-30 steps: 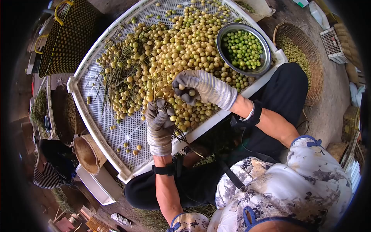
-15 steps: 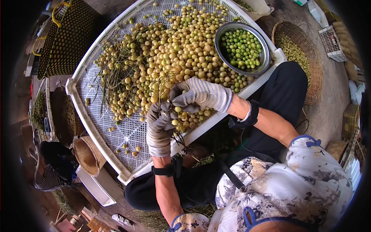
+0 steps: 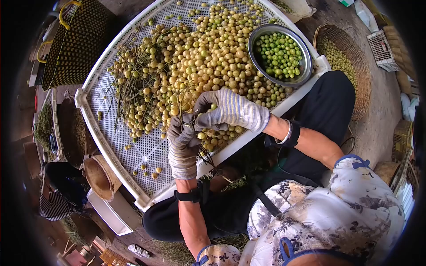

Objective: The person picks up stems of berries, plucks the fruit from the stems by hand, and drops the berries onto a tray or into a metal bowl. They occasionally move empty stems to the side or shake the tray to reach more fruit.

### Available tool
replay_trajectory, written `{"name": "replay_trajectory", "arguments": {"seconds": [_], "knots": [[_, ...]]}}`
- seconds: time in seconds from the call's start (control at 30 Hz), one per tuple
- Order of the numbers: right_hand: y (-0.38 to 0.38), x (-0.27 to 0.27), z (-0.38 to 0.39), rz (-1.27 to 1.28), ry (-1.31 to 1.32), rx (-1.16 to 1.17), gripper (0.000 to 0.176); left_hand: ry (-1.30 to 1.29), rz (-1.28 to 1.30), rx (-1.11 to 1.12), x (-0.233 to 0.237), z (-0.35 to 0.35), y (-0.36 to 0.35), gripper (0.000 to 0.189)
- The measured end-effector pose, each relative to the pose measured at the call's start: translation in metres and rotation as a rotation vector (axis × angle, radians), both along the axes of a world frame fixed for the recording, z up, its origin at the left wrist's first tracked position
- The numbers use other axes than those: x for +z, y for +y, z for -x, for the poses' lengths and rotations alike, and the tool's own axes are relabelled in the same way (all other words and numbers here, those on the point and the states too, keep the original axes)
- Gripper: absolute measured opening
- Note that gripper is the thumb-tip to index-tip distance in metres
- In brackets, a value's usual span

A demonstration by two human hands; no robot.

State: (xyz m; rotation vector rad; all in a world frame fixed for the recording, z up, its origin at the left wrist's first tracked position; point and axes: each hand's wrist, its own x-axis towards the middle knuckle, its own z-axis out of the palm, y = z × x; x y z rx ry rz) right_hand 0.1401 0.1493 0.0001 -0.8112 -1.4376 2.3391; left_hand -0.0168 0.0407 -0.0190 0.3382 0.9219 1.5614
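Observation:
A white perforated tray [image 3: 146,179] carries a heap of yellow-green round fruits [image 3: 222,57], with a tangle of thin stems [image 3: 133,82] at its left side. My left hand [image 3: 182,142], in a striped glove with grey fingers, is closed on a thin stem bunch [image 3: 211,162] that hangs over the tray's near edge. Just right of it, my right hand [image 3: 230,111], gloved alike, has its fingers bent together at the same stems, near a few fruits. A steel bowl [image 3: 306,66] of green fruits rests on the tray's right part.
Right of the tray stands a wicker basket [image 3: 361,88] with fruits. A yellow-and-black woven basket [image 3: 73,53] is at upper left. Below it are a round tan container [image 3: 100,177] and a white box [image 3: 113,215]. A person in stripes [image 3: 55,204] is at far left.
My right hand has shifted slightly right, and a green fruit now shows between its thumb and fingers. My left hand stays almost in place on the stems.

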Motion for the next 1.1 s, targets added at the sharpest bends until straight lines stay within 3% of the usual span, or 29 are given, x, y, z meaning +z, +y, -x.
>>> {"name": "replay_trajectory", "arguments": {"seconds": [0.17,0.27,0.37,0.53,0.67,0.77,0.87,0.93,1.07,1.1], "knots": [[0.007,-0.018,-0.006,0.273,0.396,-0.124,0.033,-0.073,0.017,-0.012,0.005,0.003,-0.003,0.027],[0.023,-0.014,-0.016,0.301,0.215,-0.133,0.042,-0.166,-0.045,-0.052,0.004,0.01,-0.005,0.027],[0.017,-0.012,-0.007,-0.101,0.122,-0.109,0.049,-0.246,-0.086,-0.071,0.004,0.012,-0.005,0.029],[0.009,-0.006,-0.004,0.056,0.047,0.051,0.052,-0.202,-0.061,-0.075,0.006,0.009,-0.007,0.031],[0.01,-0.017,-0.005,0.262,0.264,-0.058,0.042,-0.243,-0.069,-0.064,0.002,0.01,-0.007,0.03],[0.014,-0.014,-0.008,0.293,0.377,-0.264,0.039,-0.236,-0.078,-0.025,0.003,0.008,-0.006,0.028],[0.016,0.002,-0.014,0.175,0.132,-0.054,0.031,-0.208,-0.105,-0.036,0.001,0.015,-0.006,0.03],[0.014,0.01,-0.013,0.152,0.059,0.108,0.036,-0.211,-0.104,-0.018,0.002,0.014,-0.005,0.029],[0.0,0.009,-0.001,-0.01,-0.104,0.173,0.035,-0.182,-0.095,0.0,-0.002,0.014,-0.005,0.027],[0.0,0.008,-0.002,0.051,-0.064,0.138,0.034,-0.177,-0.101,-0.003,-0.004,0.014,-0.005,0.027]]}}
